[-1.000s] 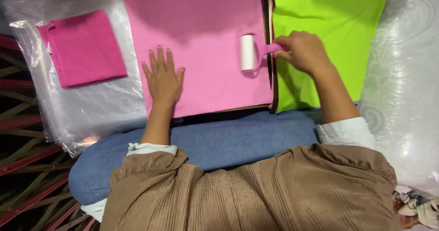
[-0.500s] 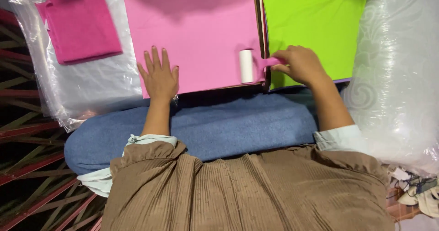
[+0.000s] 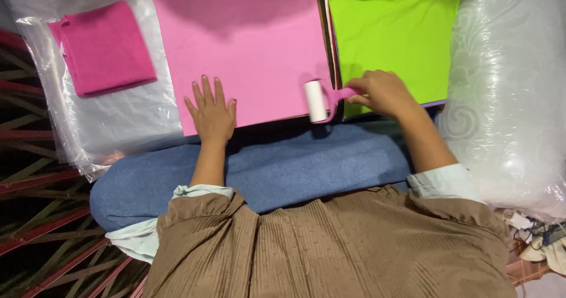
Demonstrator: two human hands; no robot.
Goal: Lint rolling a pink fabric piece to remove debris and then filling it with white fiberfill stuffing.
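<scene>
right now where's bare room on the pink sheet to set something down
The pink sheet is bare above the left hand, up to its far edge. Bare clear plastic lies below the folded magenta cloth. The near right corner is crowded: the right hand has a grip on the lint roller.

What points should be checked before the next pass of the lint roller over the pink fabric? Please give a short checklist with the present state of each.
1. Right hand grips the pink handle of the lint roller: ok.
2. Roller head lies on the pink fabric, near its lower right corner: ok.
3. Left hand is flat on the lower edge of the fabric, fingers spread: ok.
4. Fabric lies smooth, no visible folds: ok.
5. Roller sheet is still sticky and clean: cannot tell.
6. Green fabric lies beside the pink one, apart from the roller head: ok.
</scene>
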